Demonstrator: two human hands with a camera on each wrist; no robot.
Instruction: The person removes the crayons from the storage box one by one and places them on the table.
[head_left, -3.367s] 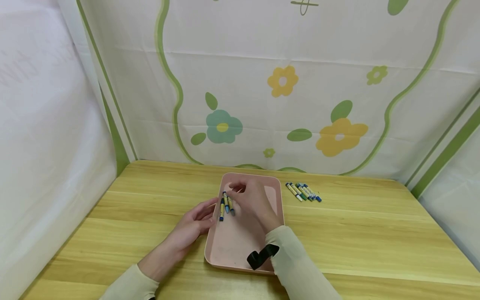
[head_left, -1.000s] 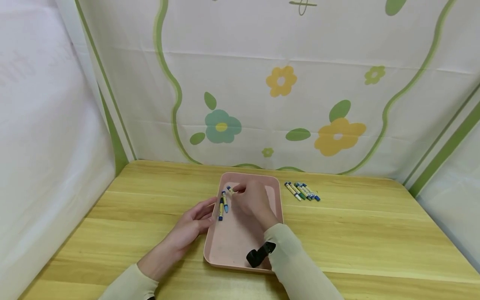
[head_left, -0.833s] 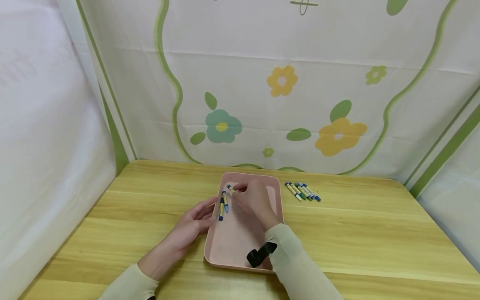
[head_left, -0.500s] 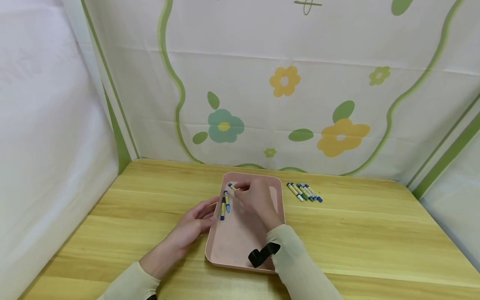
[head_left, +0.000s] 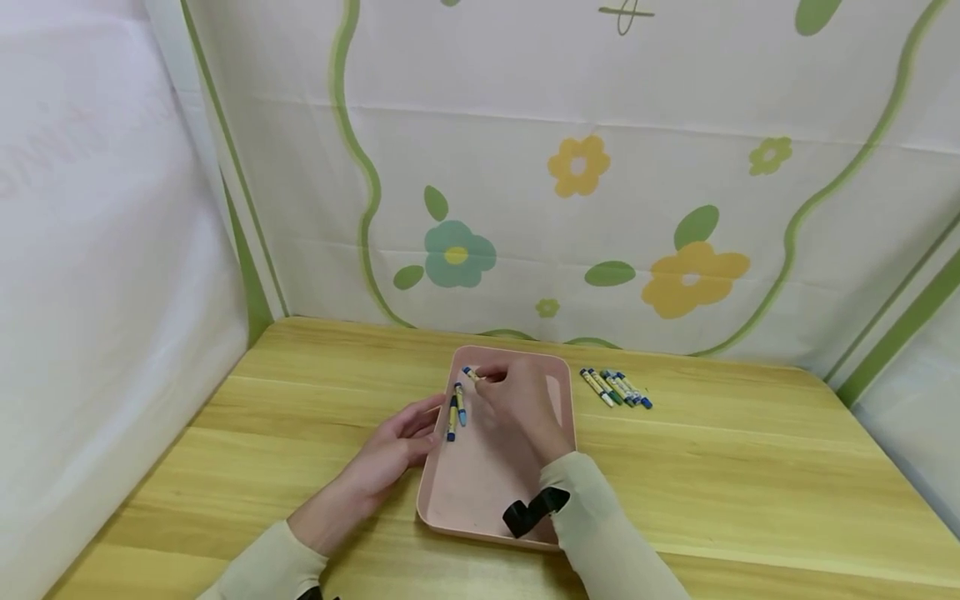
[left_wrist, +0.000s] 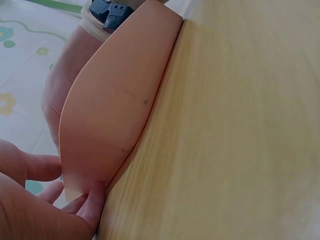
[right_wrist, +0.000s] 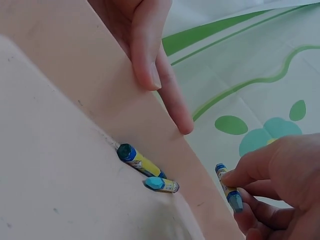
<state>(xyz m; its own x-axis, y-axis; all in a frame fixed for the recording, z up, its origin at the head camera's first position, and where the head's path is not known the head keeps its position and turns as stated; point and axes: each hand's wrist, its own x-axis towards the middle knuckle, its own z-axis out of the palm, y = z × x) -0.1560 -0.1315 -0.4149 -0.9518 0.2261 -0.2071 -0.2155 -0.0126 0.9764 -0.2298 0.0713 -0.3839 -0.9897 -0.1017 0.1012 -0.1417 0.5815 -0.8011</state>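
Observation:
In the head view, a pink tray (head_left: pixel 480 492) lies on the table, with my left hand (head_left: pixel 386 458) against its left side. Its extended fingers touch the outer wall (left_wrist: pixel 110 100) and rim in the left wrist view. My right hand (head_left: pixel 521 400) reaches over the tray's far left part and pinches a grey-tipped oil pastel crayon (right_wrist: pixel 229 187) between thumb and fingers, clear of the tray floor. Along the left inner wall lie a light-blue crayon (right_wrist: pixel 162 184) and a dark blue-green crayon (right_wrist: pixel 142 162), close together; all have yellow labels.
Several more crayons (head_left: pixel 615 389), with white, green and blue tips among them, lie on the wooden table (head_left: pixel 712 467) right of the tray. A white flowered cloth (head_left: pixel 517 225) hangs behind the table. Another white cloth (head_left: pixel 112 292) hangs at the left.
My right hand has lifted the grey-tipped crayon from beside the other two and carried it slightly toward the tray's far end, tilting it. My left hand stays at the tray's side.

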